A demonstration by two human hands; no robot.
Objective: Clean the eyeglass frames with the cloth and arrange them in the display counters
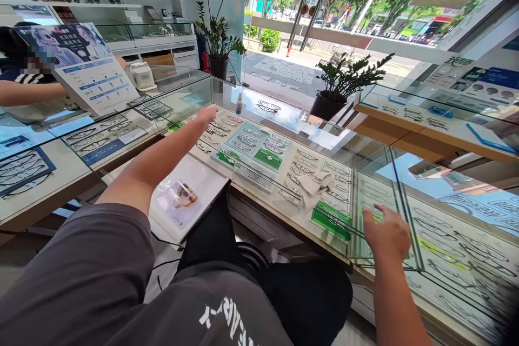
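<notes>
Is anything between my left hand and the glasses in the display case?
Nothing loose shows: the left hand is right by the glasses. Whether the case's glass top lies between them, I cannot tell.

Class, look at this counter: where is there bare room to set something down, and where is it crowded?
Free: the white tray around its card; the glass top between the plant and the near edge. Crowded: inside the case, rows of frames around the left hand, and a cloth.
</notes>
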